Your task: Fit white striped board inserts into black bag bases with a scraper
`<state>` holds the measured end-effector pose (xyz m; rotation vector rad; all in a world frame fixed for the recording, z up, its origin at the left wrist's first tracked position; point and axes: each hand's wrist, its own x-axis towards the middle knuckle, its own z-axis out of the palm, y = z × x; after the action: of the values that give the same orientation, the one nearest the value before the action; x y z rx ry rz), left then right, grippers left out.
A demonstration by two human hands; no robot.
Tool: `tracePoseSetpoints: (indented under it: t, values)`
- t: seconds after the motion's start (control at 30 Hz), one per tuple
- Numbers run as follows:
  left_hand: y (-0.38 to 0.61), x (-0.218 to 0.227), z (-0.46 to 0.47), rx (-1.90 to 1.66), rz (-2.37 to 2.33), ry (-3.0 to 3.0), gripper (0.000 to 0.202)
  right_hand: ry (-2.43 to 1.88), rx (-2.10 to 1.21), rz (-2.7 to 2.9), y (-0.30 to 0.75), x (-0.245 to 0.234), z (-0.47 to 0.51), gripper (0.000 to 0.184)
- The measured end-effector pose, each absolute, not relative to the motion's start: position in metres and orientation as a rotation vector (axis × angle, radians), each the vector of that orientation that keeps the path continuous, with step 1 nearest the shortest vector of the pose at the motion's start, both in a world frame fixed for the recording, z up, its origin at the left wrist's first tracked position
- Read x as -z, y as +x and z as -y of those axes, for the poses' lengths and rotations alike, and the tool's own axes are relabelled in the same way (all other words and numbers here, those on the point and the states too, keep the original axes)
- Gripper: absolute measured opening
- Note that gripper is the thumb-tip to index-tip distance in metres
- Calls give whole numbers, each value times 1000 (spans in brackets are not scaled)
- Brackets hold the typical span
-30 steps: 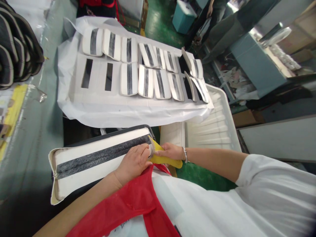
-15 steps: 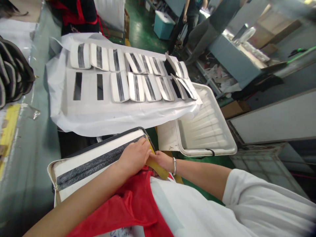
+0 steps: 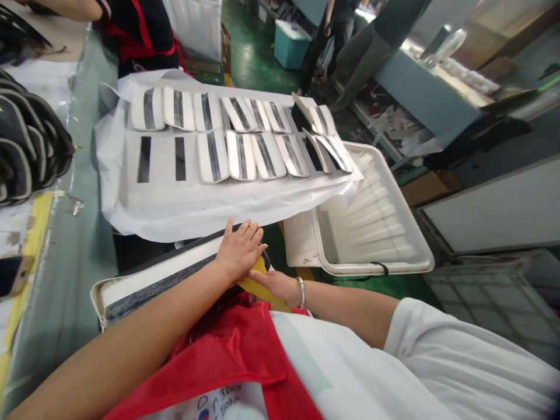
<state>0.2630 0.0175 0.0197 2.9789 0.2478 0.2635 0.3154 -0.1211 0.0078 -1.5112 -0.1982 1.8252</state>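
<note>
Head view: left hand (image 3: 240,251), fingers extended and slightly parted, lay over one end of a long white piece (image 3: 161,272) with a dark stripe, which sat below the white-covered table (image 3: 160,204); right hand (image 3: 280,287), closed round a yellow tool (image 3: 256,284), was just beside it; white tub (image 3: 376,269), ribbed inside, stood to the right; striped white pads (image 3: 213,156) lay in two rows on the covering; teal box (image 3: 291,45), white-lidded, contents hidden, stood on the green floor (image 3: 245,52)

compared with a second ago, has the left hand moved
Yes: judged against the white sheet, the left hand has shifted forward, up to the sheet's near edge.
</note>
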Motion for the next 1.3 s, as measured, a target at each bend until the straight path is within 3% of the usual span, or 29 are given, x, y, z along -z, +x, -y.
tracePoseSetpoints:
  t: [0.17, 0.33, 0.4, 0.53, 0.63, 0.87, 1.03, 1.3]
  values:
    - [242, -38, -28, -301, -357, 3026, 42, -1309, -1969, 265, 310, -4, 120, 37]
    - [186, -61, -19, -582, -625, 2925, 44, -1207, -2071, 521, 341, -37, 129, 28]
    - [170, -58, -4, -647, -581, 2888, 47, -1222, -1878, 559, 359, -54, 130, 27]
    - [173, -39, 23, -462, -558, 2911, 56, -1149, -1127, 313, 367, -63, 108, 28]
    - [190, -33, 25, -308, -714, 2910, 65, -1155, -890, 242, 353, -48, 85, 30]
    - [205, -41, 13, -133, -797, 2847, 70, -1370, -760, 367, 336, -25, 66, 37]
    - [205, -43, 13, -143, -767, 2851, 64, -1301, -893, 290, 355, -33, 56, 35]
    - [203, -37, 7, -149, -722, 2849, 58, -1348, -707, 325, 363, -28, 17, 39]
